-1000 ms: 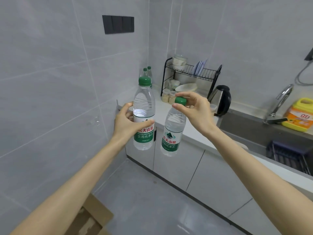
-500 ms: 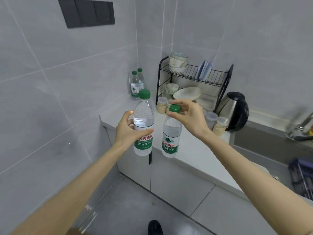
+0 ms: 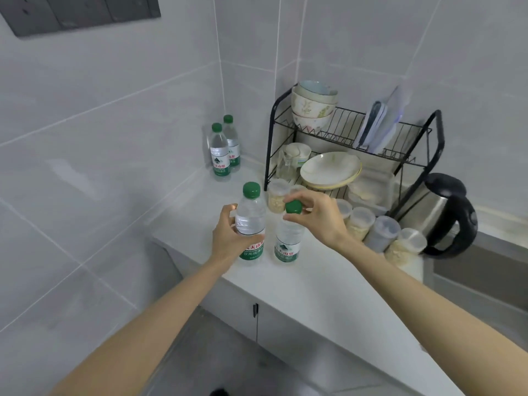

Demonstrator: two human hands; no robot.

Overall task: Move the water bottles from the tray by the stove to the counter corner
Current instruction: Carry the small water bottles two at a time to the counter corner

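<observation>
Left fingers (image 3: 253, 240) wrap one bottle (image 3: 250, 217), right fingers (image 3: 300, 196) pinch another's cap (image 3: 293, 207), both now arrived over the corner surface (image 3: 314, 284).

Since a second ago the left grip (image 3: 228, 241) and the right grip (image 3: 317, 218) have carried their loads from out over the floor, in front of the cabinet doors, to above the desk (image 3: 300, 284) near its left end. The left bottle (image 3: 251, 224) and the right bottle (image 3: 287, 244) now have desk top behind their bases instead of cabinet fronts; whether they touch it cannot be told. The corner bottles (image 3: 220, 151) have drawn much nearer to both. The tap, the yellow jug and the cardboard box have slipped out of view, and the dark wall panel (image 3: 80, 12) has slid to the top left edge
</observation>
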